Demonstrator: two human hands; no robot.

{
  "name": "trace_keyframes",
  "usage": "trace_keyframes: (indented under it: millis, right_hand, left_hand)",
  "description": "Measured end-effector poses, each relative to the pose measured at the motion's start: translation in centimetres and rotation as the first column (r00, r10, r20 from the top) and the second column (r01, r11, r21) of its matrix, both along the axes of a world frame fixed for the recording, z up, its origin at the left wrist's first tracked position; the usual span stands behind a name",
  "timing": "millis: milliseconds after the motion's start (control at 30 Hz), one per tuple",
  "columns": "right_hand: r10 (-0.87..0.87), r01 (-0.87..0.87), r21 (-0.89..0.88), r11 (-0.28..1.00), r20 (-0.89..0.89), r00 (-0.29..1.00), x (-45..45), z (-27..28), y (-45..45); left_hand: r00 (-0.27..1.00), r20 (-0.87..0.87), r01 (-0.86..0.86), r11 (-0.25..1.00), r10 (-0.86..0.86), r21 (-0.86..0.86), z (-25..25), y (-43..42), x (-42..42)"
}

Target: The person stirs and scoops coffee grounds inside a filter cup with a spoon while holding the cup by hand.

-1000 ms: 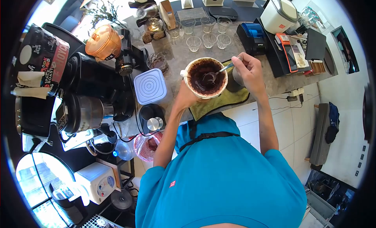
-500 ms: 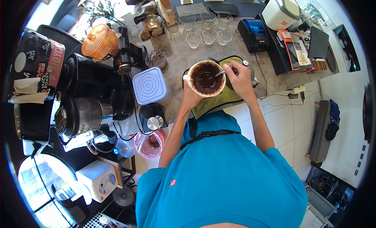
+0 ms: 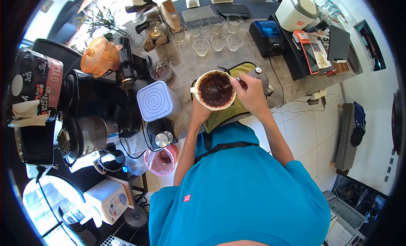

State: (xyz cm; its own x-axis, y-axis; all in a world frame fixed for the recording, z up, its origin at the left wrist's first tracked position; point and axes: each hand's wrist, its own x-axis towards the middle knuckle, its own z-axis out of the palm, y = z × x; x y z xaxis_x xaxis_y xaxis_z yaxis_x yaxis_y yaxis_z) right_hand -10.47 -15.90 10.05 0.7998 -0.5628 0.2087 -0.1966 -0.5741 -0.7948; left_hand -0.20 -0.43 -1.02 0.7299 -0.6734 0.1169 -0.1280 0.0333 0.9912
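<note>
A white cup (image 3: 195, 90) with a dark, wet brown mixture, coffee-like in look, is in front of me over a green cloth (image 3: 226, 118). Brown residue coats its inner wall. My left hand (image 3: 200, 111) is closed around the cup's near left side, below the handle; some fingers are hidden under it. With fingers pinched, my right hand (image 3: 250, 93) grips a spoon (image 3: 228, 86) whose lower end reaches into the mixture. Just behind that hand stands a grey metal kettle (image 3: 259, 76), partly covered by it.
Several clear glasses (image 3: 218, 42) stand farther back on the counter. A lidded container (image 3: 155, 101) sits left of the cup, with a glass vessel (image 3: 162, 71) behind it. A black printer (image 3: 267, 38) is at the back right. A pink basket (image 3: 161, 160) stands below the counter edge.
My right hand has shifted its angle on the spoon, and the mixture's surface looks different, with more residue on the wall. The whole view has shifted slightly.
</note>
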Motion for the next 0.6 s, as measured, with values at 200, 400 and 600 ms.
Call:
trace_keyframes:
  millis: [200,400,600]
  right_hand:
    - [-0.145,0.12,0.199,0.973,0.117,0.982,-0.7,0.0,-0.2]
    - [-0.112,0.109,0.037,0.993,0.087,0.99,-1.0,1.1,0.4]
    - [-0.103,0.104,0.176,0.979,-0.015,0.995,-0.9,-0.6,0.7]
  left_hand:
    - [0.998,-0.064,-0.011,0.994,0.004,-0.108,-0.3,-0.2,-0.2]
    - [0.993,-0.114,0.004,0.996,-0.014,-0.093,-0.6,-0.3,-0.2]
    - [0.997,-0.078,-0.01,0.998,0.005,-0.057,-0.6,-0.3,-0.1]
